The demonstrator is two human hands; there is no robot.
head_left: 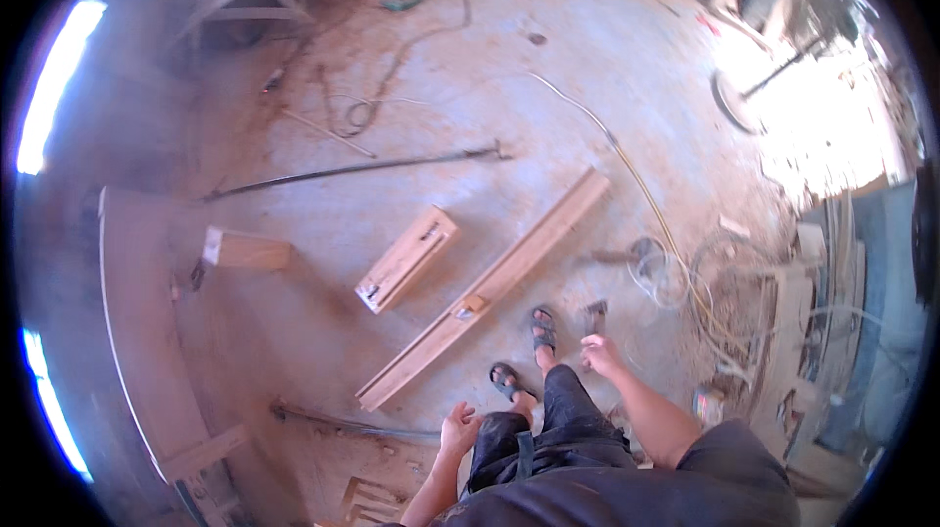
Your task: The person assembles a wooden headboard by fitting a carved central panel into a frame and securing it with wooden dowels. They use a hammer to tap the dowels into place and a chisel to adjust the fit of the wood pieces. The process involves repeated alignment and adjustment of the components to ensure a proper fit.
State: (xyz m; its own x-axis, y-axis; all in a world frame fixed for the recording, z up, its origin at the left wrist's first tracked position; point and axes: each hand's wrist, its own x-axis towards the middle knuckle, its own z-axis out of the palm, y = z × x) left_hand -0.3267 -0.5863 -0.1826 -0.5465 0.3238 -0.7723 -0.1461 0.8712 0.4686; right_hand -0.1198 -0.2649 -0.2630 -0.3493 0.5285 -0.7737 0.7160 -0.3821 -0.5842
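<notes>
My left hand (458, 427) hangs beside my left thigh, its fingers loosely bent and apart, with nothing visible in it. My right hand (599, 355) is held out above my right knee with the fingers curled in. A short dark tool with a flared, flat head (595, 312) sticks out just beyond those fingers; it appears gripped, though its handle is hidden. On the floor before my feet, a long grooved wooden beam (529, 251) lies diagonally. A small wooden block (470, 307) rests on it. A shorter timber piece (406, 258) with dark slots lies left of the beam.
Another wooden block (250, 250) lies farther left, near a long pale board (147, 321). A metal bar clamp (362, 167) stretches across the floor. A yellowish hose (641, 184) and tangled cords run on the right. Stacked boards (832, 302) line the right side.
</notes>
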